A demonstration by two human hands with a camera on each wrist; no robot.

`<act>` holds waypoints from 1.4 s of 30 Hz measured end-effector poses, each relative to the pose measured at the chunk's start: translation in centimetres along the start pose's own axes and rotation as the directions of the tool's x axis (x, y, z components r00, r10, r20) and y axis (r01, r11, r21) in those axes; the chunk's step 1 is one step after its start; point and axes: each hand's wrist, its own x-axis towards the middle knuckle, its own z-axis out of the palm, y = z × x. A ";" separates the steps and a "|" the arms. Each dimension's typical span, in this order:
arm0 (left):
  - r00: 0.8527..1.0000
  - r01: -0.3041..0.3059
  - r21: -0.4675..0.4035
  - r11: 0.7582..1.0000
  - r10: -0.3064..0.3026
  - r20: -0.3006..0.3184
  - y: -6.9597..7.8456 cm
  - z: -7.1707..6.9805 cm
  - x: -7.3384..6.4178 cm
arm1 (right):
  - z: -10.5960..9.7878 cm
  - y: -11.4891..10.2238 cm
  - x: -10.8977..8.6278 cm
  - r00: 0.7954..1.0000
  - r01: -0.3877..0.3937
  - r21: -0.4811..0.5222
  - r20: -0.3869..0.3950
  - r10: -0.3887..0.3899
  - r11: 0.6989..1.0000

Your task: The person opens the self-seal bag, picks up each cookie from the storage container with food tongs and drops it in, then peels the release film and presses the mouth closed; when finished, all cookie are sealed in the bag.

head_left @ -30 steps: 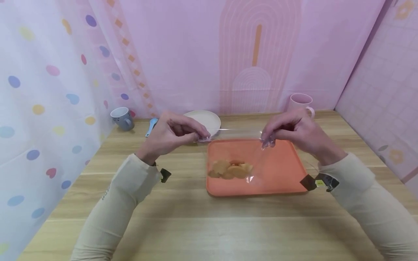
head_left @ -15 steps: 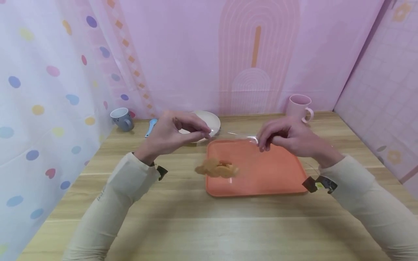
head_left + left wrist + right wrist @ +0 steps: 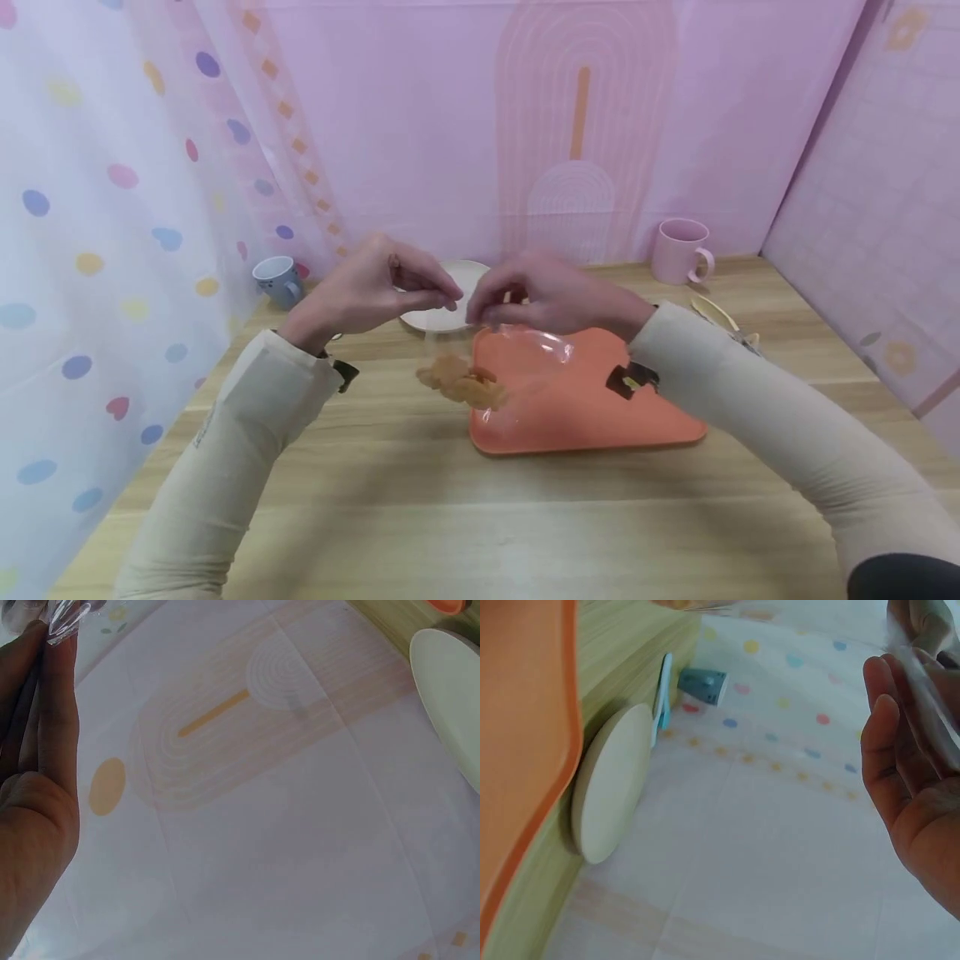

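Note:
A clear plastic bag (image 3: pixel 551 343) hangs above the table, overlapping the left part of an orange tray (image 3: pixel 600 417). Flat golden-brown food pieces (image 3: pixel 461 382), perhaps chips or cookies, lie at its bottom. My left hand (image 3: pixel 375 283) pinches the bag's upper left edge between thumb and fingers. Close beside it, my right hand (image 3: pixel 558 292) grips the upper edge with bent fingers, slightly blurred. Crinkled film (image 3: pixel 69 616) shows at the left fingertips in the left wrist view. In the right wrist view a strip of film (image 3: pixel 928 697) crosses the right hand's fingers.
Behind the hands stands a cream plate (image 3: pixel 465 273). A blue-grey cup (image 3: pixel 277 279) is at the back left, with a light blue spoon (image 3: pixel 662 697) near it. At the back right are a pink mug (image 3: pixel 675 252) and a yellow-handled utensil (image 3: pixel 714 313).
My right hand has moved left toward the left hand, bringing the bag's edges together. The bag and its food have shifted left, partly off the tray. The yellow-handled utensil has come into sight.

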 end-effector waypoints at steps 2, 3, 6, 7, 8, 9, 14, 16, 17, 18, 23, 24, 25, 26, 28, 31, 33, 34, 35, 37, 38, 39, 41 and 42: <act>1.000 0.014 0.012 1.000 -0.014 -0.010 -0.3 -0.2 -0.4 | 0.2 -0.3 0.8 1.000 -0.004 -0.001 0.017 0.004 1.000; 1.000 0.019 0.014 1.000 -0.019 -0.019 -0.4 -0.2 -0.6 | 0.3 -0.3 1.0 1.000 -0.012 0.004 0.022 0.012 1.000; 0.999 0.026 0.005 1.000 -0.026 -0.043 -0.7 -0.5 -1.1 | 0.5 -0.4 0.7 0.999 -0.052 0.011 0.014 0.052 0.999; 0.998 0.026 -0.003 1.000 -0.026 -0.054 -0.8 -0.7 -1.3 | 0.6 -0.3 0.4 0.998 -0.066 0.018 0.003 0.066 0.998; 0.998 0.024 -0.011 1.000 -0.025 -0.066 -0.8 -0.8 -1.5 | 0.7 -0.2 -0.1 0.996 -0.085 0.026 -0.011 0.085 0.996; 0.997 0.019 -0.023 1.000 -0.020 -0.073 -0.9 -0.9 -1.6 | 0.8 -0.1 -0.6 0.994 -0.101 0.035 -0.026 0.102 0.994; 0.995 -0.039 -0.022 0.999 0.036 -0.098 -1.1 -1.3 -2.5 | 1.6 0.2 -3.3 0.983 -0.124 0.058 -0.129 0.130 0.991; 0.993 -0.063 -0.005 0.998 0.062 -0.103 -1.1 -1.2 -2.8 | 1.9 0.2 -4.1 0.980 -0.107 0.063 -0.162 0.116 0.992; 0.991 -0.075 0.005 0.997 0.075 -0.107 -1.2 -1.2 -3.0 | 2.1 0.2 -4.4 0.978 -0.098 0.065 -0.176 0.108 0.993; 0.990 -0.082 0.012 0.997 0.083 -0.113 -1.3 -1.1 -3.2 | 2.3 0.2 -4.5 0.977 -0.093 0.073 -0.184 0.105 0.993; 0.989 -0.077 -0.002 0.997 0.076 -0.130 -2.0 -1.1 -5.2 | 3.7 -0.2 -4.0 0.976 -0.112 0.155 -0.171 0.138 0.982; 0.990 -0.073 -0.007 0.997 0.071 -0.125 -2.2 -1.3 -5.8 | 4.1 -0.4 -3.6 0.977 -0.119 0.177 -0.157 0.147 0.977; 0.991 -0.067 -0.005 0.998 0.066 -0.115 -2.4 -1.5 -6.5 | 4.6 -0.5 -3.2 0.978 -0.124 0.191 -0.140 0.152 0.974; 0.993 -0.068 -0.002 0.998 0.068 -0.102 -2.7 -1.7 -7.2 | 5.0 -0.6 -2.8 0.981 -0.129 0.206 -0.119 0.156 0.970; 0.996 -0.063 0.005 0.998 0.064 -0.065 -3.5 -2.2 -8.8 | 6.0 -0.9 -1.6 0.986 -0.135 0.231 -0.065 0.154 0.964; 0.999 -0.039 -0.020 0.999 0.039 -0.016 -5.5 -2.9 -10.8 | 7.5 -0.7 0.4 0.988 -0.147 0.233 -0.002 0.151 0.961; 1.000 0.025 -0.015 1.000 -0.025 -0.001 -7.2 -3.1 -11.5 | 8.4 -0.1 1.7 0.985 -0.169 0.231 0.019 0.169 0.958; 0.997 0.077 -0.005 0.997 -0.077 0.006 -8.1 -3.1 -11.5 | 8.8 0.5 2.4 0.983 -0.183 0.232 0.022 0.183 0.955; 0.991 0.130 0.005 0.991 -0.130 0.014 -9.1 -3.1 -11.4 | 9.1 1.1 3.0 0.979 -0.202 0.230 0.019 0.203 0.952; 0.967 0.249 0.049 0.967 -0.251 0.046 -11.4 -3.2 -10.8 | 9.5 2.7 4.1 0.966 -0.253 0.232 0.015 0.256 0.939; 0.947 0.308 0.074 0.949 -0.313 0.070 -12.6 -3.2 -10.4 | 9.8 3.5 4.7 0.956 -0.286 0.237 0.008 0.292 0.929; 0.932 0.343 0.081 0.936 -0.350 0.091 -13.8 -3.2 -9.8 | 10.0 4.5 5.2 0.946 -0.314 0.236 -0.002 0.324 0.920; 0.912 0.381 0.092 0.920 -0.390 0.123 -16.5 -2.8 -8.7 | 10.4 6.2 6.0 0.923 -0.370 0.213 -0.024 0.383 0.904; 0.910 0.381 0.100 0.919 -0.392 0.135 -17.6 -2.6 -8.3 | 10.7 7.0 6.3 0.912 -0.395 0.195 -0.032 0.409 0.897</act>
